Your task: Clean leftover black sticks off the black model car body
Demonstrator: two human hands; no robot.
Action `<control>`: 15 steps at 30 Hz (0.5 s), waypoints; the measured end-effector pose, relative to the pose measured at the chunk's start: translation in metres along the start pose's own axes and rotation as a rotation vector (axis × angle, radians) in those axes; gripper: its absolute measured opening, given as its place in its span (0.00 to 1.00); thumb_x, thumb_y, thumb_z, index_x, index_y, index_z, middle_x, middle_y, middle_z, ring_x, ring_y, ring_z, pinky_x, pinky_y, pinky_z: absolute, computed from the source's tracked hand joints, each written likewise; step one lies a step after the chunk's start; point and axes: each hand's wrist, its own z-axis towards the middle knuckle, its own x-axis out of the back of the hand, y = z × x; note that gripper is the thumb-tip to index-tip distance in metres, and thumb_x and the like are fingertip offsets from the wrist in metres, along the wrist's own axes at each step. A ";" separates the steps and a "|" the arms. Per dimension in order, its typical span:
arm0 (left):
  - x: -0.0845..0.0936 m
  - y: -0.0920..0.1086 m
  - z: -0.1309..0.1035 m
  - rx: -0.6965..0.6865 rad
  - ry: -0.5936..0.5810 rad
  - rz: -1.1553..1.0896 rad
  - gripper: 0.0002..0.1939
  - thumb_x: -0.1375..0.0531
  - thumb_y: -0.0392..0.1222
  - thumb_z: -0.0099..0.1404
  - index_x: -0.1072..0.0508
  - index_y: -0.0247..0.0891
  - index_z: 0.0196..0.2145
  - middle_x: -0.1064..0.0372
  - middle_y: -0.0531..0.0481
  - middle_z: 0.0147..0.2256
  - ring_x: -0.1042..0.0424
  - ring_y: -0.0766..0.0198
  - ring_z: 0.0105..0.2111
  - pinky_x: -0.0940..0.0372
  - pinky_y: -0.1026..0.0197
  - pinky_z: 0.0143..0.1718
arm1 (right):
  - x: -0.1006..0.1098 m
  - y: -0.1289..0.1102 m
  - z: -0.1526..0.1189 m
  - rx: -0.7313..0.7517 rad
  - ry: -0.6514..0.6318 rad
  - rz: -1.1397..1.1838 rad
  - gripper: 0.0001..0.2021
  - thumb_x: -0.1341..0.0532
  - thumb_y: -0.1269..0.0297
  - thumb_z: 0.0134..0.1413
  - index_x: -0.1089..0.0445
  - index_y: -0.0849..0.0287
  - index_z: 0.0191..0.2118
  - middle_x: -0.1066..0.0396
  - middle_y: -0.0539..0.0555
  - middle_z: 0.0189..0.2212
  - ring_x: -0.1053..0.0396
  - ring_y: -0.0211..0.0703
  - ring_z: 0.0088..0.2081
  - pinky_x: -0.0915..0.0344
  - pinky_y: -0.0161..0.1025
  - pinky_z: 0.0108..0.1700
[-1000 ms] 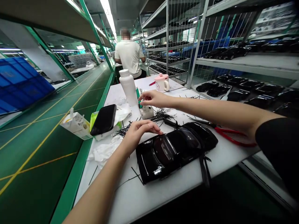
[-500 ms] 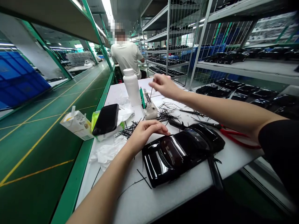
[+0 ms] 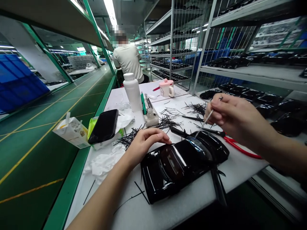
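Note:
A glossy black model car (image 3: 178,159) stands on the white table (image 3: 134,210) with its doors open. My left hand (image 3: 148,140) rests at the car's far side, fingers bent and fingertips touching its edge near the rear window; nothing shows in it. Above the front of the car, my right hand (image 3: 225,110) pinches a thin pale stick (image 3: 206,120), whose lower tip reaches the windshield area. A small glass jar (image 3: 150,113) sits in a tray beyond the car, beside a green-handled tool (image 3: 143,103).
Thin black strips (image 3: 168,121) lie scattered behind the car. Red-handled pliers (image 3: 240,148) are at the right. A white bottle (image 3: 132,92), lidded mug (image 3: 166,88), phone (image 3: 103,125), drink carton (image 3: 72,131) and crumpled tissue (image 3: 106,163) stand or lie around. A person (image 3: 128,60) sits ahead.
My right hand has moved from the jar and tray toward me and to the right, bringing the stick over the car's windshield. The mug has come into view. My left hand stays at the car.

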 end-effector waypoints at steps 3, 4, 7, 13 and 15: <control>0.000 0.000 0.000 0.000 0.009 -0.024 0.11 0.39 0.44 0.64 0.22 0.33 0.33 0.20 0.46 0.32 0.21 0.59 0.37 0.30 0.59 0.46 | 0.007 0.004 -0.026 -0.059 0.018 -0.040 0.15 0.34 0.58 0.59 0.37 0.55 0.25 0.43 0.46 0.19 0.45 0.37 0.24 0.46 0.38 0.27; 0.000 0.000 0.000 -0.002 0.010 -0.027 0.10 0.39 0.44 0.64 0.22 0.34 0.33 0.20 0.47 0.33 0.21 0.59 0.37 0.30 0.60 0.45 | 0.009 0.006 -0.033 -0.065 0.021 -0.067 0.16 0.34 0.56 0.59 0.37 0.55 0.26 0.43 0.46 0.19 0.44 0.38 0.24 0.45 0.38 0.27; 0.000 -0.001 0.000 -0.003 0.007 -0.010 0.10 0.40 0.43 0.66 0.21 0.36 0.35 0.19 0.49 0.33 0.21 0.62 0.38 0.30 0.62 0.46 | 0.016 0.013 -0.051 -0.082 0.019 -0.168 0.17 0.35 0.53 0.60 0.38 0.54 0.27 0.43 0.45 0.19 0.41 0.39 0.26 0.43 0.37 0.29; 0.001 -0.004 -0.001 -0.004 0.005 -0.004 0.09 0.40 0.43 0.67 0.21 0.37 0.35 0.19 0.51 0.34 0.21 0.63 0.38 0.31 0.63 0.46 | 0.023 0.032 -0.068 -0.077 -0.042 -0.270 0.13 0.40 0.54 0.66 0.38 0.52 0.31 0.43 0.45 0.19 0.40 0.38 0.27 0.40 0.36 0.30; 0.001 -0.004 -0.001 -0.005 0.004 -0.005 0.09 0.40 0.43 0.67 0.21 0.38 0.36 0.19 0.51 0.34 0.21 0.63 0.38 0.31 0.63 0.46 | 0.021 0.034 -0.070 -0.030 -0.055 -0.325 0.13 0.40 0.55 0.66 0.38 0.53 0.31 0.42 0.45 0.20 0.40 0.37 0.27 0.40 0.35 0.29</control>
